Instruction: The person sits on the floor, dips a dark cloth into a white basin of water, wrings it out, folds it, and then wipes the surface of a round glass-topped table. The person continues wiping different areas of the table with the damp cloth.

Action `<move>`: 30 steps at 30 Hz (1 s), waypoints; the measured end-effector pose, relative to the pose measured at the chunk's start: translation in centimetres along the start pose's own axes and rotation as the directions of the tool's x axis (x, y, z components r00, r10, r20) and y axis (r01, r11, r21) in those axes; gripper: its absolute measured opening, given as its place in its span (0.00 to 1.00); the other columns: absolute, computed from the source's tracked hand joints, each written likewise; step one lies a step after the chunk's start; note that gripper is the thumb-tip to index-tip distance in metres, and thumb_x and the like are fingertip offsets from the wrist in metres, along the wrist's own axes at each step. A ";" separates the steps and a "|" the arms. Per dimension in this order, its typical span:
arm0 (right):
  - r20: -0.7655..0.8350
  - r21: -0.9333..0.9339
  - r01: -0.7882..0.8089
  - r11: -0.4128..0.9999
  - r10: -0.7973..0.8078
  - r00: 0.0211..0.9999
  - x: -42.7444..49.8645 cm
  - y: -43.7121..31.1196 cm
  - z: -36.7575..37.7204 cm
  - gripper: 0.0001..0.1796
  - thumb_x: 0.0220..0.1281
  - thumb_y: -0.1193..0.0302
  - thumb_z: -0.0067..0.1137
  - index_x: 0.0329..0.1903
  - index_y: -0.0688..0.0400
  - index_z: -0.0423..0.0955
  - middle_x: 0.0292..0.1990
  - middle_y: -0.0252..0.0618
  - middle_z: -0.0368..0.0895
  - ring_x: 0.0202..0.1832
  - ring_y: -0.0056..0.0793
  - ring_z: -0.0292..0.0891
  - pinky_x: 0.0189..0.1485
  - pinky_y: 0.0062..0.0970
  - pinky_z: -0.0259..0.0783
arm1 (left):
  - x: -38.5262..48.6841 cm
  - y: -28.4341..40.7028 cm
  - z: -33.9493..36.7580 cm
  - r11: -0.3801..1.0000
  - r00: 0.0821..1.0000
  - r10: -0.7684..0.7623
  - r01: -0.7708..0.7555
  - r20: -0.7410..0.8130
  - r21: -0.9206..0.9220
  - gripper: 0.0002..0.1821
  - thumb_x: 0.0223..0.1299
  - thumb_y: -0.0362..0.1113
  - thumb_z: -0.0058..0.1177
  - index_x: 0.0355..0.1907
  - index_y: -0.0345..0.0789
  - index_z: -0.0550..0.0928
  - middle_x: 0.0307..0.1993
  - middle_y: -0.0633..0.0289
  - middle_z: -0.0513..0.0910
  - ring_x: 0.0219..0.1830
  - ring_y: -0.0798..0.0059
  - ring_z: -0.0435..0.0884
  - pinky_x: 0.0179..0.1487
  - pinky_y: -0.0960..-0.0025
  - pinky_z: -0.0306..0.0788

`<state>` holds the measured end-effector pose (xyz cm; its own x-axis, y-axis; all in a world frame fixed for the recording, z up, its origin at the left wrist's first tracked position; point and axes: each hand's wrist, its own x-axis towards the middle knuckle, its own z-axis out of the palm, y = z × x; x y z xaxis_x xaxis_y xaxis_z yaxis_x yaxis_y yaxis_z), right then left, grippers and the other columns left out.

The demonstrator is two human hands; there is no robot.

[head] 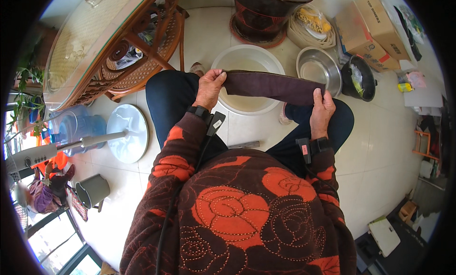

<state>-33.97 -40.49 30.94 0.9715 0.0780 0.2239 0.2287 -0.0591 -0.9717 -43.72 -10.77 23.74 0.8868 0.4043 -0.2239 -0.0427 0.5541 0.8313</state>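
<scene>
A long, narrow strip of dark brown fabric (270, 85) is stretched between my two hands. My left hand (210, 88) pinches its left end between thumb and fingers. The right end is gripped by my right hand (322, 111), thumb on top. Beneath the strip stands a wide white basin (249, 50) with cloudy liquid in it; the cloth hides part of its middle. To the right of it sits a stainless steel basin (319, 70), also with some liquid inside. Both wrists wear black straps with small devices attached.
A large glazed plant pot (265, 15) stands beyond the basins. At right are a black bucket (358, 79) and cardboard boxes (374, 33). On the left are a glass-topped rattan table (96, 33), a pedestal fan's round base (127, 132), and a grey bin (92, 191). Another person sits farther left.
</scene>
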 end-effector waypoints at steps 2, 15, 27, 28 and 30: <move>0.001 0.032 -0.009 0.999 0.009 1.000 0.0 0.1 0.2 0.07 0.66 0.72 0.54 0.38 0.63 0.76 0.31 0.24 0.75 0.34 0.11 0.65 0.39 0.16 0.65 | 0.1 -0.1 -0.2 0.997 0.998 0.061 -0.062 0.024 0.049 0.06 0.63 0.30 0.53 0.41 0.32 0.77 0.33 0.70 0.77 0.33 0.85 0.72 0.41 0.80 0.68; -0.013 0.049 -0.063 0.997 0.064 0.998 0.3 1.3 -0.1 0.08 0.68 0.70 0.51 0.36 0.61 0.75 0.31 0.25 0.75 0.32 0.10 0.66 0.36 0.15 0.65 | -0.2 -0.1 0.2 0.992 0.994 0.097 -0.091 -0.059 0.088 0.04 0.64 0.31 0.53 0.40 0.37 0.76 0.32 0.71 0.77 0.34 0.85 0.73 0.42 0.80 0.68; -0.061 0.194 -0.142 0.971 0.157 0.986 0.5 1.3 0.1 0.08 0.67 0.72 0.52 0.36 0.64 0.76 0.32 0.25 0.76 0.34 0.11 0.66 0.39 0.16 0.66 | -0.4 0.6 0.7 0.996 0.998 -0.052 0.055 0.041 -0.071 0.07 0.62 0.31 0.55 0.41 0.34 0.77 0.31 0.70 0.79 0.31 0.86 0.76 0.36 0.84 0.69; -0.091 0.190 -0.178 0.966 0.198 0.976 0.5 1.3 0.1 0.08 0.67 0.72 0.52 0.36 0.64 0.76 0.32 0.25 0.76 0.34 0.11 0.66 0.39 0.16 0.66 | -0.4 0.6 0.7 0.997 0.997 -0.016 0.022 0.073 -0.075 0.07 0.62 0.31 0.55 0.41 0.34 0.77 0.32 0.69 0.79 0.33 0.85 0.76 0.39 0.82 0.70; -0.057 0.205 -0.140 0.969 0.155 0.986 0.4 1.3 0.1 0.08 0.67 0.72 0.52 0.36 0.64 0.76 0.32 0.25 0.76 0.34 0.11 0.66 0.40 0.17 0.66 | -0.4 0.6 0.5 0.996 0.997 -0.038 0.043 0.063 -0.075 0.07 0.63 0.31 0.53 0.42 0.33 0.76 0.34 0.69 0.78 0.36 0.82 0.76 0.45 0.78 0.71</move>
<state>-33.27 -40.39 29.79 0.9972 0.0108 0.0746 0.0724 0.1362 -0.9880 -43.88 -11.03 24.58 0.9149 0.3362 -0.2234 -0.0389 0.6243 0.7802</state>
